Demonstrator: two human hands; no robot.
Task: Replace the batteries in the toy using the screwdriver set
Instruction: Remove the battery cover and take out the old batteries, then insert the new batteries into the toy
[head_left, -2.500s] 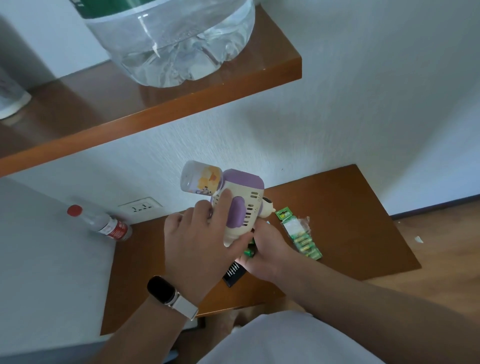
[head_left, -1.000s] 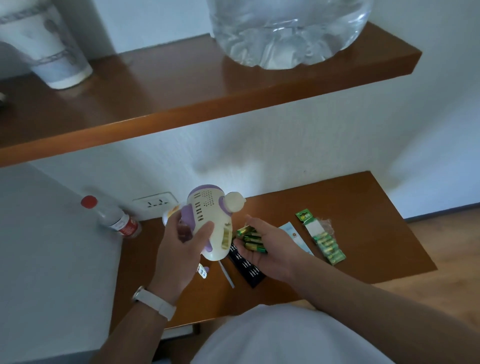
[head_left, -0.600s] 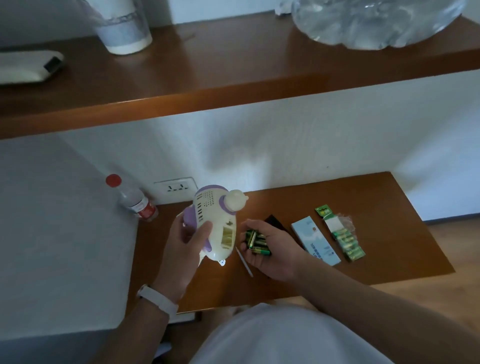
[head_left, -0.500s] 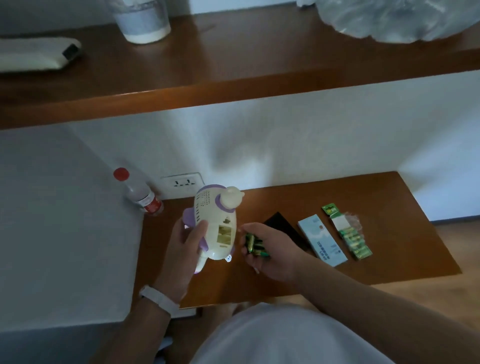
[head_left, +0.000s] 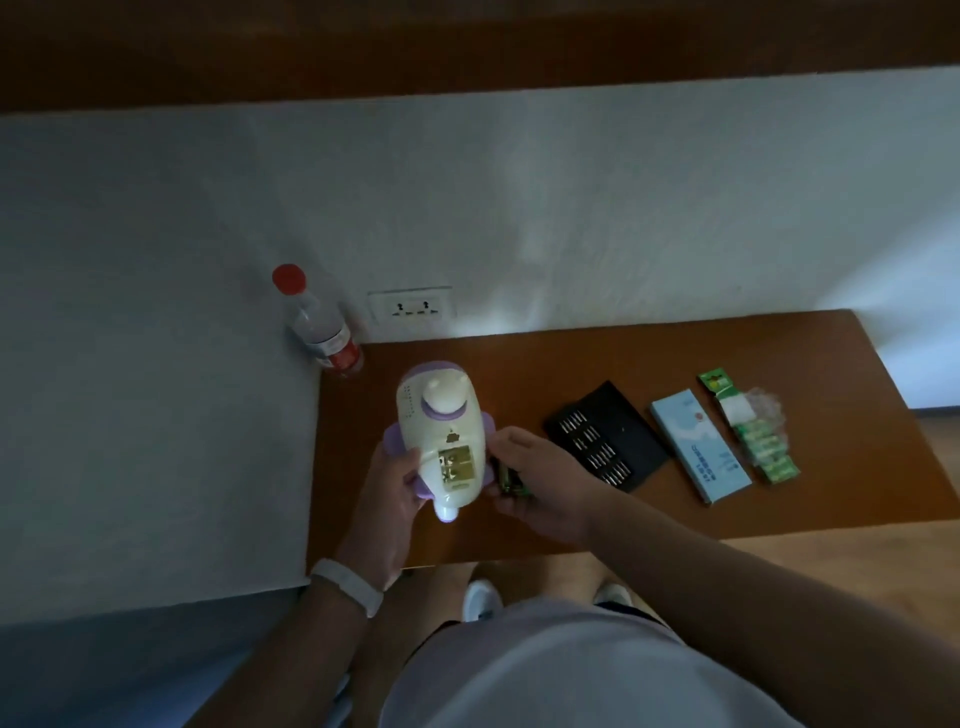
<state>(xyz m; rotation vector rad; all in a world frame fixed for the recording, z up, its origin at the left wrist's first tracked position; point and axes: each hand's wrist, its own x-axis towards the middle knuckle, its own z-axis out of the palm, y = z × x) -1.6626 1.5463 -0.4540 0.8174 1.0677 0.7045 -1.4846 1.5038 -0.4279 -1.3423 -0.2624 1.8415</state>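
Note:
My left hand (head_left: 388, 486) grips the white and purple toy (head_left: 441, 431) above the left part of the brown table (head_left: 571, 525). The toy's battery compartment (head_left: 456, 466) faces me, open and lit yellow. My right hand (head_left: 540, 480) sits just right of the toy, fingers curled round several green batteries (head_left: 510, 479). The black screwdriver set (head_left: 605, 436) lies open on the table to the right of my hands.
A light blue box (head_left: 698, 452) and a strip of packed green batteries (head_left: 753, 434) lie right of the screwdriver set. A red-capped water bottle (head_left: 319, 325) stands at the table's back left corner by a wall socket (head_left: 410, 306). A wooden shelf (head_left: 467, 47) overhangs.
The camera tilted down, so the shelf moved out of view. The toy turned so its open battery compartment faces me. My right hand closed round the batteries beside the toy.

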